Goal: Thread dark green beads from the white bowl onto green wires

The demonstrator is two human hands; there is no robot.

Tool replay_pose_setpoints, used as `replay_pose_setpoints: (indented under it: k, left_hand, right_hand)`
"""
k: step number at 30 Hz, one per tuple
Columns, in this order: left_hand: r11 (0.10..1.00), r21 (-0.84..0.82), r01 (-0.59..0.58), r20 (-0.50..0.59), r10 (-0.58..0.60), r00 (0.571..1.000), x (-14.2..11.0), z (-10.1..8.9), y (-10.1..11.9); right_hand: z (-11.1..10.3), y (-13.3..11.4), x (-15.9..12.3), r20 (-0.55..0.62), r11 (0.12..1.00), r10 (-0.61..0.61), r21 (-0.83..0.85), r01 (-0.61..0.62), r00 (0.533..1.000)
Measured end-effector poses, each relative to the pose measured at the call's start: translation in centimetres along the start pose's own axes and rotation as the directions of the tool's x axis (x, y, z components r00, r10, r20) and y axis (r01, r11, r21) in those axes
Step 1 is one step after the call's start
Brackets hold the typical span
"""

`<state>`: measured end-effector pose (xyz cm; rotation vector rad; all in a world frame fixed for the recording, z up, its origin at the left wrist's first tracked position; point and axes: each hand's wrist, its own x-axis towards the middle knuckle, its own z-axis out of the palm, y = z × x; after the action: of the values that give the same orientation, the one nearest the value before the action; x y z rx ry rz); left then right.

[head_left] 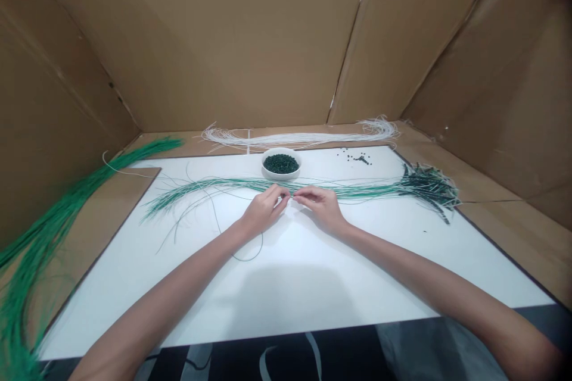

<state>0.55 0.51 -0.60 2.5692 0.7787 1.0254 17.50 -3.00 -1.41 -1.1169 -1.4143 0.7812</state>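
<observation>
My left hand point(263, 209) is closed in a pinch at the middle of the white board. A thin green cord point(246, 260) loops out below it, apparently running to its fingertips. Facing it, my right hand point(325, 209) is also pinched, its fingertips a small gap away. Whatever it holds is too small to make out. Just behind both hands lies a long bundle of green cords point(366, 191), its right end covered with dark green beads point(429, 186). A white bowl point(281, 177) of small dark green beads point(280, 163) stands beyond the bundle.
Loose dark beads point(361, 159) are scattered right of the bowl. White cords point(304, 139) lie along the back. A thick bunch of green cords point(67, 208) hangs over the left side. Cardboard walls point(201, 41) enclose the white board point(187, 303) at back and sides.
</observation>
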Motion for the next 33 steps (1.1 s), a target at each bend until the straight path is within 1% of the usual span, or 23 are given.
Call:
replay_pose_setpoints:
  k: [5, 11, 16, 19, 23, 25, 29, 33]
  left_hand:
    - [1.0, 0.004, 0.005, -0.005, -0.005, 1.0, -0.04, 0.01, -0.06]
    - [1.0, -0.004, 0.006, -0.004, -0.006, 1.0, -0.08, 0.0, -0.06]
    - [1.0, -0.011, 0.003, 0.002, -0.003, 1.0, -0.06, -0.01, -0.05]
    - [1.0, -0.008, 0.003, 0.013, -0.003, 1.0, -0.02, -0.05, 0.0]
    - [1.0, 0.006, 0.015, -0.019, -0.015, 1.0, 0.05, -0.09, 0.12]
    - [1.0, 0.014, 0.023, -0.032, -0.022, 0.999, 0.07, -0.07, 0.13]
    - [1.0, 0.016, 0.013, -0.024, -0.013, 1.0, 0.09, 0.01, 0.08]
    - [1.0, 0.003, 0.028, -0.006, -0.028, 1.0, 0.15, -0.04, 0.14]
  right_hand:
    - [-0.06, -0.04, 0.0, 0.006, 0.999, -0.038, -0.019, 0.038, 0.999]
    - [0.04, -0.04, -0.02, 0.021, 0.999, 0.019, 0.036, -0.02, 1.0]
    - [0.07, 0.18, 0.13, 0.006, 0.996, 0.061, 0.061, -0.062, 0.998]
    - [-0.06, 0.24, 0.18, 0.037, 1.0, 0.012, 0.028, -0.013, 0.999]
    - [-0.17, 0.18, 0.16, 0.059, 0.999, -0.054, 0.007, 0.053, 0.997]
    - [-0.13, 0.18, 0.16, 0.046, 0.999, -0.036, 0.013, 0.035, 0.998]
    - [0.0, 0.3, 0.19, 0.015, 0.998, 0.051, 0.048, -0.051, 0.999]
    - [0.0, 0.24, 0.16, 0.033, 0.998, 0.058, 0.015, -0.058, 0.998]
